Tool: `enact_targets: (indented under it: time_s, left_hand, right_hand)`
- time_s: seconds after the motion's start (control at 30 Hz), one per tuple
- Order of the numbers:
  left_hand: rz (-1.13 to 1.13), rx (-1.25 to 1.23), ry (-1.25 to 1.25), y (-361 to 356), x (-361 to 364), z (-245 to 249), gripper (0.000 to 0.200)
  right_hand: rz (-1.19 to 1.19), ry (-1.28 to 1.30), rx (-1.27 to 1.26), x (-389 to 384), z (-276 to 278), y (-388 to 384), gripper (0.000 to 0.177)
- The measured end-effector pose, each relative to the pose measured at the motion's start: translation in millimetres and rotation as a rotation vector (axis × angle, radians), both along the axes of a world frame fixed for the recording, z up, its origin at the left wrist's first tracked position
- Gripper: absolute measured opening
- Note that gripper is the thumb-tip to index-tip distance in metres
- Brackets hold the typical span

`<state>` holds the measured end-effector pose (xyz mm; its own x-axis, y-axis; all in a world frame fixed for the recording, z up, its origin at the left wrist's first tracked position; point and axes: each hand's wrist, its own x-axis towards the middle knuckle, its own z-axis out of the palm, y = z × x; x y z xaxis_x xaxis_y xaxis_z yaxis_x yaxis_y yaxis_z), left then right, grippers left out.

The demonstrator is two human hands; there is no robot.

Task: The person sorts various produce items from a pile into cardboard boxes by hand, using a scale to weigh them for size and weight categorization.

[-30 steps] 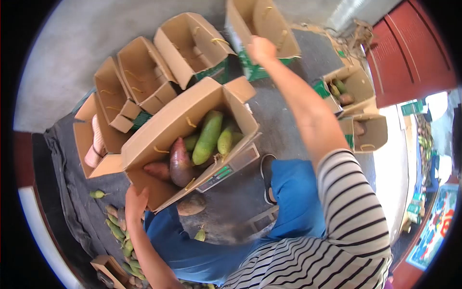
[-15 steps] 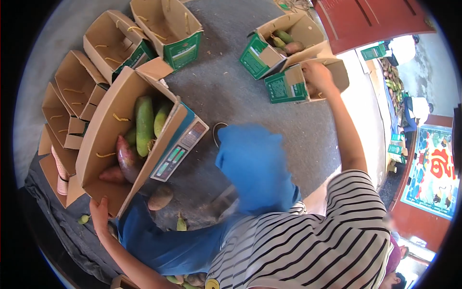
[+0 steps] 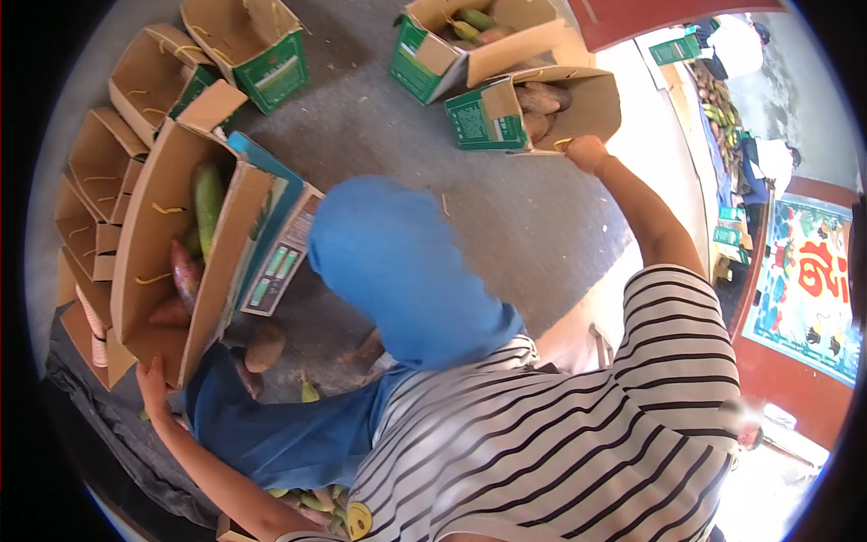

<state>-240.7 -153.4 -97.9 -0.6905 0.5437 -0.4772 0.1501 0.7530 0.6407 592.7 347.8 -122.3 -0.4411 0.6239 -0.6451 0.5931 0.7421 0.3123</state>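
Observation:
A large cardboard box [image 3: 147, 217] leans open-topped against a digital scale [image 3: 274, 262]. Inside it lie a long green vegetable [image 3: 207, 203] and reddish, tuber-like ones [image 3: 184, 275]. My left hand [image 3: 153, 387] grips this box's near bottom corner, fingers partly hidden by the cardboard. At the upper right, my right hand [image 3: 589, 154] is closed at the near edge of a green-printed carton [image 3: 488, 119], with its yellow rope handle [image 3: 562, 143] showing beside the fingers. Brown tuber-like produce [image 3: 540, 101] lies in that carton.
Another green carton [image 3: 417, 59] with produce stands behind. More open cartons [image 3: 257, 63] line the left side. Loose produce [image 3: 265, 348] lies on the floor by my blue-clad leg [image 3: 280, 429]. People in white tops [image 3: 736, 50] are at the far right near a produce pile [image 3: 718, 113].
My right hand has come out of the green-printed carton to its near edge, and the brown produce inside now shows. My left hand keeps its grip on the large box. The view has shifted.

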Motion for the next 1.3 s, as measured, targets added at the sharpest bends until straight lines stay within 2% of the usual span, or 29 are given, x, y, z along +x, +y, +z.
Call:
enact_targets:
  time_s: [0.03,0.07,0.13,0.23,0.37,0.43,0.53,0.57,0.6,0.67,0.7,0.77,0.8,0.83,0.9,1.0,1.1,1.2,1.3]
  left_hand:
    - [0.03,-0.024,-0.021,-3.8,-4.7,-6.1,0.031]
    - [0.054,-0.051,-0.039,-3.1,-9.3,-5.8,0.031]
    - [0.122,-0.101,-0.079,6.0,0.0,7.0,0.034]
    - [0.088,-0.159,-0.062,9.4,-2.2,9.9,0.035]
    - [0.06,-0.078,-0.122,-4.5,-22.2,-5.4,0.038]
    - [0.053,-0.111,-0.098,0.3,-15.3,2.9,0.039]
    - [0.062,0.048,-0.141,-9.4,-28.9,-13.8,0.038]
    - [0.051,0.023,-0.138,-7.9,-32.6,-14.8,0.038]
    - [0.045,-0.002,-0.135,-2.4,-23.4,-5.6,0.038]
    - [0.025,-0.038,-0.129,2.2,-18.9,-2.9,0.037]
    - [0.017,-0.037,-0.12,-0.5,-21.2,-4.4,0.036]
    - [0.016,-0.021,-0.107,0.8,-23.2,-7.6,0.035]
    - [0.018,-0.022,-0.108,-2.0,-23.0,-7.7,0.035]
    - [0.022,-0.024,-0.107,-5.1,-21.8,-7.1,0.035]
    - [0.029,-0.024,-0.095,-10.2,-19.4,-8.3,0.035]
    - [-0.02,0.008,-0.043,-9.5,-7.8,1.5,0.034]
    - [-0.051,-0.002,-0.016,-4.0,1.7,8.5,0.031]
    - [0.047,-0.09,-0.052,19.7,32.7,34.9,0.029]
    - [-0.008,0.004,0.021,12.5,30.1,26.4,0.028]
  right_hand:
    - [0.005,0.024,-0.014,6.6,-3.5,-11.5,0.02]
    - [-0.071,-0.099,-0.046,13.4,-6.8,-24.7,0.019]
    - [-0.076,-0.002,-0.049,41.9,-2.1,-59.0,0.018]
    - [-0.042,0.061,-0.1,82.7,12.7,-113.4,0.018]
    - [-0.065,-0.132,-0.198,128.0,30.9,-213.1,0.019]
    - [-0.126,-0.143,-0.242,149.9,34.0,-257.3,0.02]
    - [-0.229,-0.191,-0.243,174.2,33.3,-307.1,0.02]
    - [-0.254,-0.214,-0.255,177.9,33.5,-317.4,0.021]
    - [-0.28,-0.322,-0.406,187.2,31.1,-318.0,0.021]
    - [-0.338,-0.494,-0.267,181.0,29.1,-288.9,0.022]
    - [-0.584,-0.392,-0.167,165.5,36.2,-258.9,0.023]
    - [-0.501,-0.102,0.002,90.8,73.7,-177.2,0.024]
    - [-0.609,0.092,0.138,43.7,80.7,-140.1,0.022]
    - [-0.454,0.298,0.274,17.0,73.7,-109.2,0.018]
    - [-0.282,0.523,0.378,-45.5,63.9,-48.8,0.014]
    - [0.031,0.605,0.622,-117.5,31.8,45.5,0.031]
    - [0.345,0.511,0.762,-160.0,10.2,118.3,0.035]
    - [0.155,0.4,0.324,-175.5,-22.0,175.4,0.035]
    - [0.146,0.285,0.137,-189.1,-1.5,171.9,0.024]
